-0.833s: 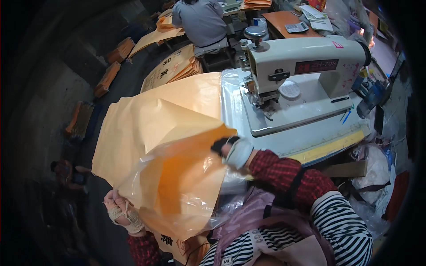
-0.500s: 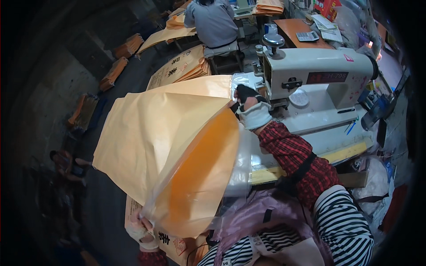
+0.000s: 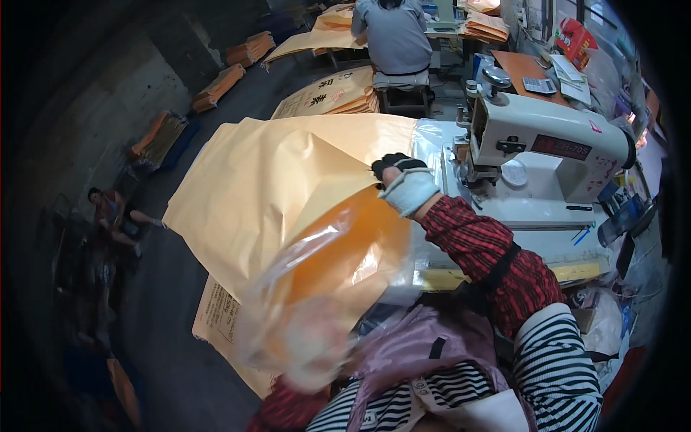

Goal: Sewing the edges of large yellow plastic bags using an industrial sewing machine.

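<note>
A large tan kraft paper sack (image 3: 245, 187) lies spread in front of me, its mouth gaping toward me over an orange-looking inside. Clear plastic film (image 3: 284, 277), seemingly a liner, sticks out along the mouth. My right hand (image 3: 404, 180), in a black and white glove, is closed on the sack's upper mouth edge, left of the sewing machine's needle area. My left hand (image 3: 317, 342), in a pale glove, is smeared by motion at the sack's near edge by the film, so its fingers cannot be made out. Printed sacks (image 3: 219, 309) lie underneath.
A white industrial sewing machine (image 3: 547, 126) stands on its table at the right. Beyond, a person in grey (image 3: 392, 36) sits near stacked sacks (image 3: 331, 97). More sack bundles (image 3: 219, 86) lie along the left wall, where another person (image 3: 115, 216) sits. A desk holds a calculator (image 3: 538, 86).
My left hand has moved right and up from the sack's lower left corner, dragging the film. My right hand stays on the mouth edge. The whole view has shifted, with the machine farther right.
</note>
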`<action>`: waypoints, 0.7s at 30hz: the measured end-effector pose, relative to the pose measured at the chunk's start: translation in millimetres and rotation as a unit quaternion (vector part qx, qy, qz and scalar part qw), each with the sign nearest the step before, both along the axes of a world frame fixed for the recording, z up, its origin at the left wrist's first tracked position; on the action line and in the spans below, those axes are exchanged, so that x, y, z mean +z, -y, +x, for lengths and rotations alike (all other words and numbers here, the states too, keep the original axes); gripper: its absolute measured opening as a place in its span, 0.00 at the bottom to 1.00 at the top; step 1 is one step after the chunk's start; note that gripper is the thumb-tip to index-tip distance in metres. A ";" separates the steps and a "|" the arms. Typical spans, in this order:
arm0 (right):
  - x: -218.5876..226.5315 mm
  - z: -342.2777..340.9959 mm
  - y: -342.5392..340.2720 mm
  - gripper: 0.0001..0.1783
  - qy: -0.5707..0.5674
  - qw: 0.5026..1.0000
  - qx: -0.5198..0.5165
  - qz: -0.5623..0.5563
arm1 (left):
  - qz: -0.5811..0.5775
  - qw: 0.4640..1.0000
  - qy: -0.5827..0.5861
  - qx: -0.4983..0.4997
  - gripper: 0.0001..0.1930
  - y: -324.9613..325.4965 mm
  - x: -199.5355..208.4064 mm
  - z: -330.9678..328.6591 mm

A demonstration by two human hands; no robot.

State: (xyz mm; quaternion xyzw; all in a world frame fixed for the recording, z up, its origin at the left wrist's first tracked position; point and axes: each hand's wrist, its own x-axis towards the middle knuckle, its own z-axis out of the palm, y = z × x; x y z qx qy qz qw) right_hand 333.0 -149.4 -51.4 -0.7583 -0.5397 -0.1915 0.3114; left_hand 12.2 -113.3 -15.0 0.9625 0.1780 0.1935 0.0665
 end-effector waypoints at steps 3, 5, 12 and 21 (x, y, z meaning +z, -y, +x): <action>-26.6 -0.8 32.6 0.14 -0.023 0.993 -0.036 -0.109 | -0.191 0.980 -0.016 0.050 0.12 -23.3 -107.9 38.9; -35.1 -13.4 78.4 0.14 0.033 0.949 -0.054 -0.309 | -0.141 0.981 -0.016 0.130 0.14 -64.4 -131.9 28.8; -91.4 -109.9 104.7 0.10 -0.097 0.980 0.114 -0.132 | 0.023 0.942 0.035 0.332 0.20 -189.9 -109.1 -60.1; -90.9 -88.9 64.7 0.11 -0.129 0.982 0.073 -0.119 | -0.119 0.964 0.213 0.111 0.33 -95.8 -22.1 -97.4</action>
